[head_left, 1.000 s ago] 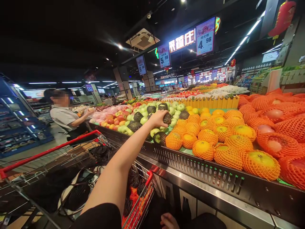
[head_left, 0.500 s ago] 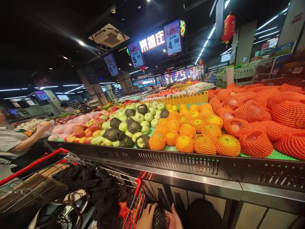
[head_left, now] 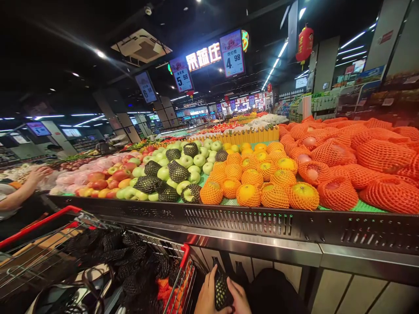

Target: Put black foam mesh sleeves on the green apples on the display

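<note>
At the bottom of the head view, a green apple in a black foam net (head_left: 221, 291) is held between my two hands. My left hand (head_left: 205, 293) wraps its left side with the fingers pointing up. On the other side my right hand (head_left: 239, 298) closes against the net. Both wrists are cut off by the frame's lower edge. Just left of my hands stands a shopping cart (head_left: 183, 257) heaped with black foam nets (head_left: 131, 261) and a few orange ones (head_left: 165, 288).
A black-edged display (head_left: 235, 213) bears green apples (head_left: 163, 173), some in black nets, netted oranges (head_left: 248, 195) and orange-netted fruit (head_left: 376, 152). Red-yellow apples (head_left: 121, 175) lie further left. Another person's arm (head_left: 13, 197) reaches over the far left end. Price signs (head_left: 232, 54) hang overhead.
My hands have turned the apple, and the black net now stands more upright, covering more of it. The view has shifted slightly right. The other person's hand has moved left.
</note>
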Available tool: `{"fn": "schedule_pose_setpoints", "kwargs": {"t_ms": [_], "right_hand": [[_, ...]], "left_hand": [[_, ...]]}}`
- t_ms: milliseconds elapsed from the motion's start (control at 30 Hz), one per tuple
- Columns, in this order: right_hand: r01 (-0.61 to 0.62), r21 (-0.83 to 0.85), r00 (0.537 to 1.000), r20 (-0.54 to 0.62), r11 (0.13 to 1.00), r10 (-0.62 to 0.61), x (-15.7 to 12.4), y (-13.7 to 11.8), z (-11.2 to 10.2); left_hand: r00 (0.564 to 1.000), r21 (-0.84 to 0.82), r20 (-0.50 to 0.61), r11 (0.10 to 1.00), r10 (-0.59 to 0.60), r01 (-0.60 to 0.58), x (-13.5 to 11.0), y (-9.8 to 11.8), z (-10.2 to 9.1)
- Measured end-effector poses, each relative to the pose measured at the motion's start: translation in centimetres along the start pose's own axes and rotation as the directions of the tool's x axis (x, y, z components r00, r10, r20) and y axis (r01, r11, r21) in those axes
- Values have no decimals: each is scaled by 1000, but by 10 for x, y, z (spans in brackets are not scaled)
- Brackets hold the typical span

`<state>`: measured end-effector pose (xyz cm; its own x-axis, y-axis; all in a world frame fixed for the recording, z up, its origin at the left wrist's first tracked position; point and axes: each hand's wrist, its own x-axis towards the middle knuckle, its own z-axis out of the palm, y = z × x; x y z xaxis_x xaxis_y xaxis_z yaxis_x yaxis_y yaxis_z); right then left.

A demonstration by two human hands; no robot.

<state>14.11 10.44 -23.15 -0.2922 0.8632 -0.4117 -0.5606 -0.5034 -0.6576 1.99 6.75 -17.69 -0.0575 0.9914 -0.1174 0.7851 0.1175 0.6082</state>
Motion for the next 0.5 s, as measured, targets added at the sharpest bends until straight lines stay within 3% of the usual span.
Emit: {"fn": "schedule_pose_setpoints", "kwargs": {"t_ms": [100, 200, 300, 400, 500], "right_hand": [[27, -61, 999, 27, 998, -25, -4, -5, 2], [101, -55, 990, 104, 993, -95, -3, -3, 5], [3, 18, 993, 119, 1000, -6, 0, 4, 3], [-138, 56, 978, 168, 989, 127, 2, 9, -1], [-82, 60, 966, 249, 995, 64, 1, 8, -1]], "left_hand": [[998, -96, -39, 994, 50, -54, -2, -11, 6], [993, -213, -114, 976, 8, -32, -2, -18, 10], [981, -357, -151, 932, -124, 63, 1, -21, 8], [934, -493, -204, 855, -294, 161, 5, -22, 5], [894, -629, -197, 752, -402, 199, 8, -21, 7]]}}
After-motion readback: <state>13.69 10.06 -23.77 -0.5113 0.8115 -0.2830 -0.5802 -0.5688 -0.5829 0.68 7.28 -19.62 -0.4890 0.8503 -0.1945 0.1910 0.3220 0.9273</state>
